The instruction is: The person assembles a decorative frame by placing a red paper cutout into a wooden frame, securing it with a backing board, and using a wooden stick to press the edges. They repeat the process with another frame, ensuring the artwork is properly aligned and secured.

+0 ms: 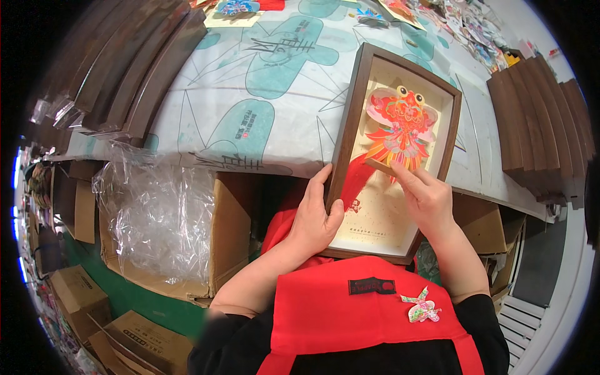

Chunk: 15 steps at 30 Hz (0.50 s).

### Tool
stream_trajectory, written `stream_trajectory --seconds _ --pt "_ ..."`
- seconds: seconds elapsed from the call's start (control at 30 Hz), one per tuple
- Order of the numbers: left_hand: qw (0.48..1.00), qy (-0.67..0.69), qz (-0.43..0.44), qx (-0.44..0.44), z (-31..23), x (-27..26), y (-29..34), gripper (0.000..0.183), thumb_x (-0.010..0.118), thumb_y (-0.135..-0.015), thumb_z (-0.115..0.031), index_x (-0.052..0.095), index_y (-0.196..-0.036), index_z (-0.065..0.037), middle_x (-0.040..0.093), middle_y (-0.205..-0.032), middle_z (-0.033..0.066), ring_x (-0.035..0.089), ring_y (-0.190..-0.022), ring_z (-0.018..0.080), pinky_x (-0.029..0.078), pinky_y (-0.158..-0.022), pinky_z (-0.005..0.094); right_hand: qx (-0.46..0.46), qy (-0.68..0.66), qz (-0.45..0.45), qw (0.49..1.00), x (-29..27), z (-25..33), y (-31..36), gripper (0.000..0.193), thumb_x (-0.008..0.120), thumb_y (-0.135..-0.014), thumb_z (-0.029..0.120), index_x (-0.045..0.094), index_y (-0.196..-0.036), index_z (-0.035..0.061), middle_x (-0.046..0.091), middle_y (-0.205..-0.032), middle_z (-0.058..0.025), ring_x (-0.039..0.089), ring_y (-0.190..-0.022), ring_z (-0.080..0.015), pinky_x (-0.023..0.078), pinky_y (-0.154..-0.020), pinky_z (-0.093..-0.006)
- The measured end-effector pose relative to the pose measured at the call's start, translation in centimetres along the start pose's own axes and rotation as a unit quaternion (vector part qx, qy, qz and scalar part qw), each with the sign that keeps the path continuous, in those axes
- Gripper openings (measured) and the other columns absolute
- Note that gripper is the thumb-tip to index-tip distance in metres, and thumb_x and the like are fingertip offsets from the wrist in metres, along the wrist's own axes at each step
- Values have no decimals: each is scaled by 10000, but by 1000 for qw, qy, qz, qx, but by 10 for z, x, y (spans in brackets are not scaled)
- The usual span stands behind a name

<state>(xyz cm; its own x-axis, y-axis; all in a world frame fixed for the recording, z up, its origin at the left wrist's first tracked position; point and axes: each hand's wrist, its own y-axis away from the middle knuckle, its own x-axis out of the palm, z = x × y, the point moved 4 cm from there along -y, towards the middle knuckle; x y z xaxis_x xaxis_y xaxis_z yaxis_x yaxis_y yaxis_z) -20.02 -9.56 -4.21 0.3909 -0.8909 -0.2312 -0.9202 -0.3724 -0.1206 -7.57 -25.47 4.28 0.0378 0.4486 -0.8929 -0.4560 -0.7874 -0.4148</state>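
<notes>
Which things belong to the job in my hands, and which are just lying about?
In the job:
brown box frame, its edge in your left hand
small brown strip, in your right hand
fish figure and red tassel

Apparently lying about:
stacked brown frames, left and right
clear plastic in a cardboard box

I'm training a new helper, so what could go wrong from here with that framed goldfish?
The brown strip in the right hand sits close to the goldfish and could scuff its tail. Nearby red strands might snag. The frame juts past the edge of the table, so it could slip if the left hand loosens.
</notes>
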Motion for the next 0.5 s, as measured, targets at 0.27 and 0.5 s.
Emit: stream_trajectory --seconds 0.27,0.5 --pt "1000 2 4 -14 1 0 0 610 528 -857 -120 273 -1373 83 395 -1340 276 419 -1249 388 345 -1050 405 -2 -8 2 1000 1 4 -2 443 662 -728 2 659 -1143 155 536 -667 -49 575 -526 -225 469 -457 -341" --pt "1000 9 3 -14 2 1 0 609 530 -857 -119 275 -1374 78 391 -1343 273 413 -1254 385 343 -1050 406 -6 -2 9 1000 1 7 -3 452 652 -725 -3 656 -1150 149 539 -667 -45 574 -527 -224 472 -456 -339"
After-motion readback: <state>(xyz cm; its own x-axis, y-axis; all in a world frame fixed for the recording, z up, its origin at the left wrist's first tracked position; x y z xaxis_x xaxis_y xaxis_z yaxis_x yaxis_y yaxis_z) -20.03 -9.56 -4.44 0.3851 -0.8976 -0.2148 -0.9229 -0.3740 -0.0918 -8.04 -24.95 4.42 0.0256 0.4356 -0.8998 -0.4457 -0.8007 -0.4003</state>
